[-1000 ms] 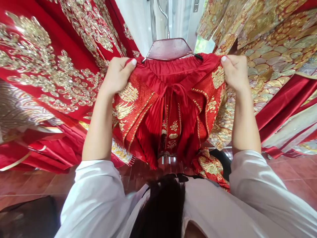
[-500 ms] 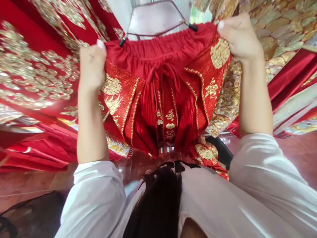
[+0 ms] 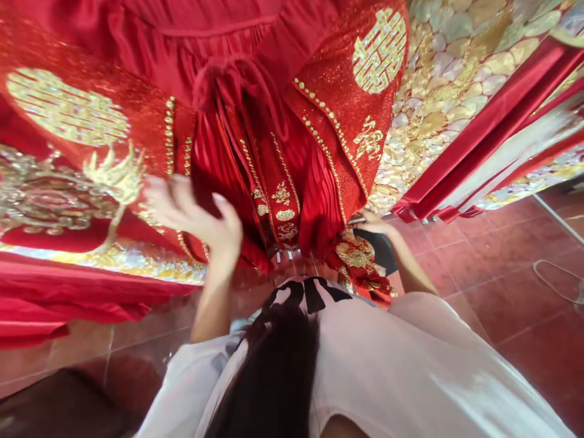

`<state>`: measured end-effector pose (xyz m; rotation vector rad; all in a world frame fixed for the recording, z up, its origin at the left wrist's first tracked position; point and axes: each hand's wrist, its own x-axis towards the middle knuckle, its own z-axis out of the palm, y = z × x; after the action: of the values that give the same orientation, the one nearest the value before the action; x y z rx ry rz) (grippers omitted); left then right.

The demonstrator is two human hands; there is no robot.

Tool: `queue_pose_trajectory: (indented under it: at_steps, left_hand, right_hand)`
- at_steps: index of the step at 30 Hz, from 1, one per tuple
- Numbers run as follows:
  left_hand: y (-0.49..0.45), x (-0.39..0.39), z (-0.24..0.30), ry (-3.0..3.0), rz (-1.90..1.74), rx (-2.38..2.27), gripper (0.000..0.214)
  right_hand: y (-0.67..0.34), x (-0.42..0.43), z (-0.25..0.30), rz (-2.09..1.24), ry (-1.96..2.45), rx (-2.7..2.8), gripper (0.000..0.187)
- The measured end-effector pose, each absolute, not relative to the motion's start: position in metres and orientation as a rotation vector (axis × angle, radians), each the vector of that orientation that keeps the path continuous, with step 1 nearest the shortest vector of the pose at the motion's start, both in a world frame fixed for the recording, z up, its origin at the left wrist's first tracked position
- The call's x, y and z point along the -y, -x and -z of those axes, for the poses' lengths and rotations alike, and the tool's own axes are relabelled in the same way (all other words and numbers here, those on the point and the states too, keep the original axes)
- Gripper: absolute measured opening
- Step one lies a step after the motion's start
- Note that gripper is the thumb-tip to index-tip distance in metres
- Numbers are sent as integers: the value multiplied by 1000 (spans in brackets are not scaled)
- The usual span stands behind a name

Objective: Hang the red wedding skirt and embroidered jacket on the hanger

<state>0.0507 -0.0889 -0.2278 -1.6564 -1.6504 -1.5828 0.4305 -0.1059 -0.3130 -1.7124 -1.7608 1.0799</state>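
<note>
A: where's the red embroidered skirt [image 3: 314, 188] vs the hands?
B: dead centre, waist far, long axis running far to near. Left hand [image 3: 205, 228] overlaps it most: fingers spread leftward, thumb pointing far, in front of the left panel [image 3: 148, 109]. Can't tell if touching.
A: right hand [image 3: 378, 225]?
B: low at the right panel [image 3: 342, 109]'s near edge, arm reaching far-left. Grip's half hidden, so can't say if it's pinching.

Red pleated skirt with gold embroidery [image 3: 255, 146] hangs front and centre, gathered at the waist. I see the left hand [image 3: 198, 219] spread at its left panel, contact unclear. Right hand [image 3: 376, 224] at its lower right edge, grip unreadable, just above red-and-gold brocade bundle [image 3: 356, 252]. Gold-and-pearl scale-patterned garment [image 3: 449, 79] hangs right; red tile floor [image 3: 511, 274] below.
</note>
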Motion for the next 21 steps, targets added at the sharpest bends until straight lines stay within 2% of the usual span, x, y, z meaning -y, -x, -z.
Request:
queue_pose_trajectory:
  at_steps: [2,4,5,7,11,13,16,19,21]
  left_hand:
    - [-100,105,278,2230,1580,1598,34]
    - [-148,115,320,3219,1281,1466,31]
    - [-170,118,337,3628,1069,1329,35]
    - [-206,124,362,3920,839,1145,48]
    - [-240,131,383,3962,884,1168,86]
    - [-242,132,380,3975,984,1144,89]
    - [-229,134,353,3974,1187,1076,60]
    - [-196,141,292,3872,1481,1004,31]
    - [-164,150,243,3774,1686,692,20]
  right_hand:
    - [-432,127,336,-1168,1818,1794,36]
    - [-429,137,347,-1214,1914,1811,40]
    - [-426,140,349,-1222,1960,1819,42]
    - [-417,144,347,-1197,2062,1839,42]
    - [-392,160,321,-1008,2262,1875,26]
    - [-380,174,295,-923,2288,1893,19]
    - [-366,196,241,-764,2097,2032,11]
    - [-355,209,177,-570,1642,2187,22]
    - [-349,204,139,-617,1252,2300,30]
